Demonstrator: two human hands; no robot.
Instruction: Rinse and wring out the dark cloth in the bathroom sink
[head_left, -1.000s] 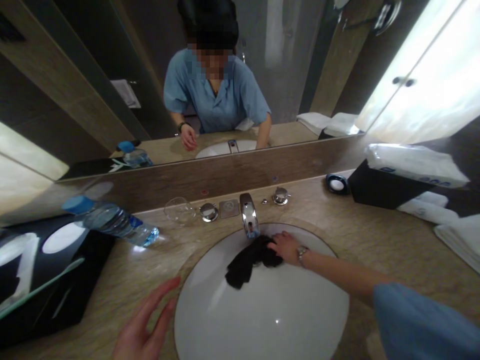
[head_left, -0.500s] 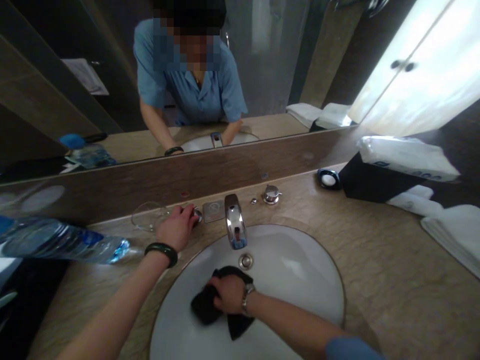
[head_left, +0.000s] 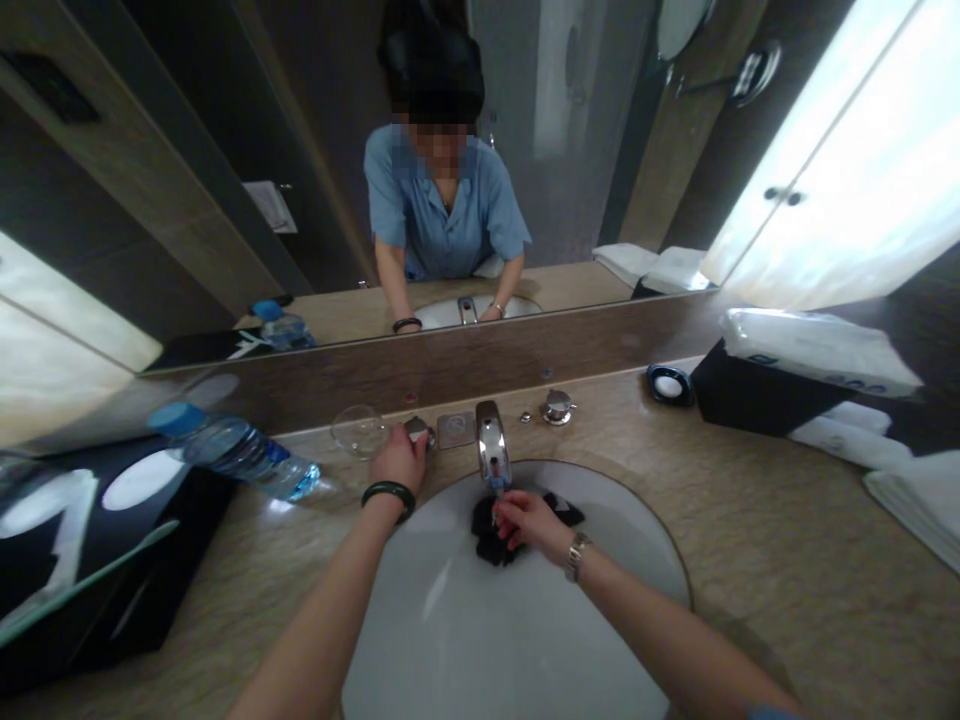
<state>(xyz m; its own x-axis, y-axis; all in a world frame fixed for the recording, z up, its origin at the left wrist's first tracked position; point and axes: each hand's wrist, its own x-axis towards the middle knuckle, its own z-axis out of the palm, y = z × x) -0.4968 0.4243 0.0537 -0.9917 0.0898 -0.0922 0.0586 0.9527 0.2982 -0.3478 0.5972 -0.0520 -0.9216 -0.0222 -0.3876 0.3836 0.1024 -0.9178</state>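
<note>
1. Head view: a black cloth lies bunched in the white basin, directly beneath the tap spout.
2. The right hand grips it.
3. The left hand closes on the left tap knob, on the worktop.

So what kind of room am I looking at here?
Most likely a hotel bathroom vanity. A white sink with a chrome faucet is set in a stone counter under a wide mirror, with folded white towels and a water bottle set out alongside.
</note>
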